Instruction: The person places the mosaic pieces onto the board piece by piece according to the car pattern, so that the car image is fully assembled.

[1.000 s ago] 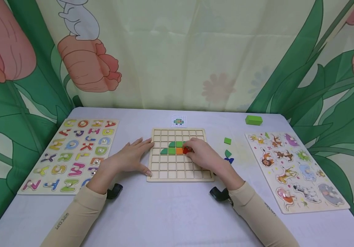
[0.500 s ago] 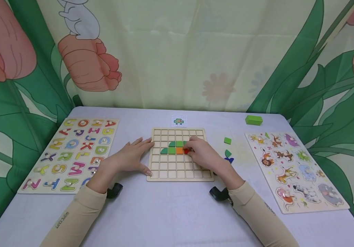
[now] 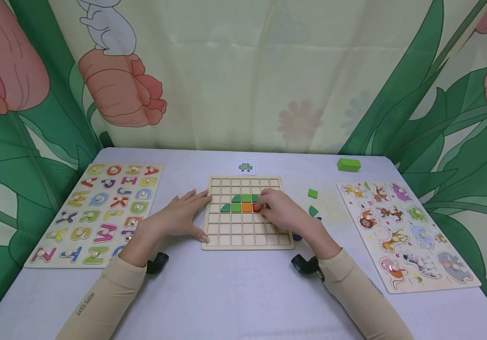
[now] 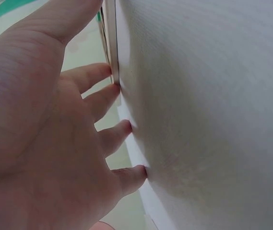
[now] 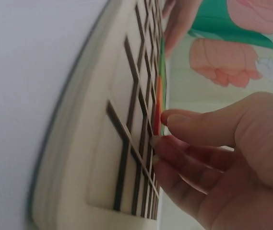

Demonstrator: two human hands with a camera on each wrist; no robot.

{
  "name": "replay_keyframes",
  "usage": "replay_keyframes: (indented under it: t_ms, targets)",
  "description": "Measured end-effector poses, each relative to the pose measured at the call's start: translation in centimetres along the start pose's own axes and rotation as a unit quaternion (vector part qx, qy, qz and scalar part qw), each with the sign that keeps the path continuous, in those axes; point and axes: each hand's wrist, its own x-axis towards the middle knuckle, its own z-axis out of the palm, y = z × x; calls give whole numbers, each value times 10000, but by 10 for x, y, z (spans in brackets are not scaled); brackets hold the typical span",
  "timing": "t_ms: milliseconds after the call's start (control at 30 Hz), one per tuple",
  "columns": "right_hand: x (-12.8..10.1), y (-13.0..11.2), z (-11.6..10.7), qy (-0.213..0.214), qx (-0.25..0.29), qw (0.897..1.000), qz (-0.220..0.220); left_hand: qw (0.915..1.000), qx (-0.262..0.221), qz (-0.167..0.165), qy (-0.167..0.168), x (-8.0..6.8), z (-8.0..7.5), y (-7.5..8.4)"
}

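Because the red piece (image 3: 256, 208) looks thin, stiff and light, it is probably best pinched by its edges. It is at a cell near the grid board's (image 3: 247, 247) middle, just beside the orange piece (image 3: 247, 207); the right hand (image 3: 280, 208) has thumb and fingertips drawn together on it. Raised dividers (image 5: 118, 120) likely leave little finger room. The left hand (image 3: 182, 213), fingers spread, touches the board's left edge. Right of the board lie a green square (image 3: 313, 193) and a rounded green piece (image 3: 313, 210); beyond it, a picture card (image 3: 245, 166).
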Motion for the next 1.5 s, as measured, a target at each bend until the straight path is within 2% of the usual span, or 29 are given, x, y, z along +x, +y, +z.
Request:
replay_keyframes:
  t_ms: [167, 567, 667, 800, 1033, 1500]
  targets:
    - [-4, 5, -15, -56, 132, 9998, 143, 10000, -36, 2, 26, 0, 0, 0]
    - [-13, 38, -51, 416, 166, 9944, 961, 10000, -15, -17, 2, 0, -1, 1]
    - [-16, 47, -56, 303, 152, 9923, 1189, 10000, -15, -28, -1, 0, 0, 1]
    - [-20, 56, -58, -64, 148, 9902, 1385, 10000, -19, -81, -34, 1, 1, 0]
    - [-19, 62, -45, -518, 59, 9902, 1299, 9999, -23, -112, -52, 1, 0, 2]
    - [-19, 57, -39, -724, -4, 9910, 1123, 10000, -15, -40, 5, 0, 0, 1]
